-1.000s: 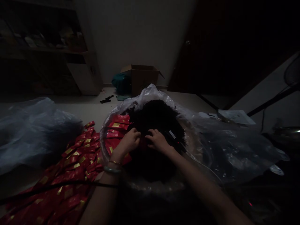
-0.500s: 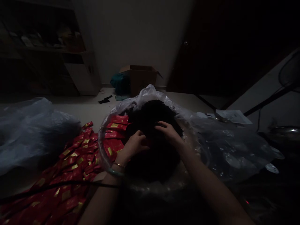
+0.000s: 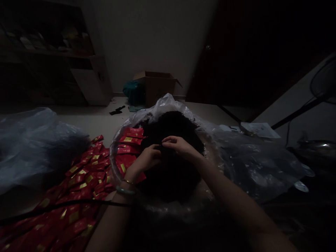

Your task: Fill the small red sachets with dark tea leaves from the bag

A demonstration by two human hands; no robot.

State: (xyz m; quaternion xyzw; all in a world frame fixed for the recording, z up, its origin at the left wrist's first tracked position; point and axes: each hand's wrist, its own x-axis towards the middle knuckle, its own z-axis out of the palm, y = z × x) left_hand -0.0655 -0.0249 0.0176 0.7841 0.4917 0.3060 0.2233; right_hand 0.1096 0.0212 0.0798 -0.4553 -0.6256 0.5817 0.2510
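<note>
Between my arms lies a mound of dark loose material (image 3: 173,182), resembling tea leaves, in a round container lined with clear plastic (image 3: 168,102). Above the mound, my left hand (image 3: 150,155) and my right hand (image 3: 178,145) have their fingertips almost together. Both hands have curled, pinching fingers. A small dark bit shows at the fingertips, too dim to name. Several red packets (image 3: 128,140) with gold labels rest inside the container's left side, near my left hand. A bangle and a thin bracelet circle my left wrist.
A large heap of red packets (image 3: 78,182) spreads to the left, beside a clear plastic bag (image 3: 39,140). More clear plastic (image 3: 257,168) lies on the right. An open cardboard box (image 3: 160,89) and a teal bag (image 3: 133,91) stand by the wall. A dark cord (image 3: 65,203) crosses lower left.
My right hand has moved left until its fingertips nearly meet those of my left hand. My left hand has shifted slightly up and left, its fingers drawn in more.
</note>
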